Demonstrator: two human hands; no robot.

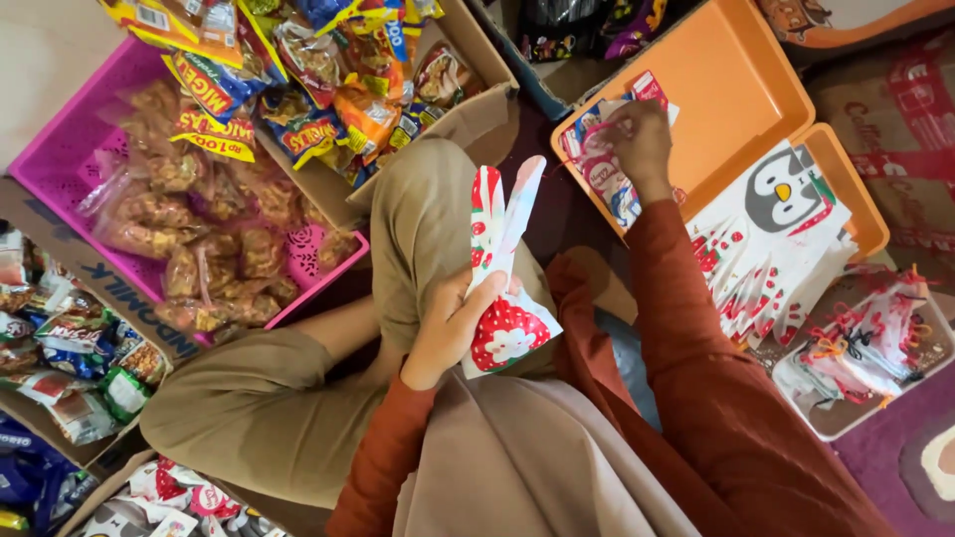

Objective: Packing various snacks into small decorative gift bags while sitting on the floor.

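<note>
Left hand point(448, 328) clamped around the lower half of a strawberry-print gift bag point(502, 288), held over the lap; bag's long axis runs up and away from the palm, mouth gaping at the top; right hand point(637, 144) reaches into the orange tray point(736, 89), fingers pinched on small sachets point(597, 164) at its near-left corner; tray lies up-right of the bag, so right hand is nearer the sachets; pink basket point(60, 139) sits well left of the bag

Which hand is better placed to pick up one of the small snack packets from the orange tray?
Right. The right hand already rests on the small red and white packets in the orange plastic tray, while the left hand holds the strawberry-print gift bag.
</note>
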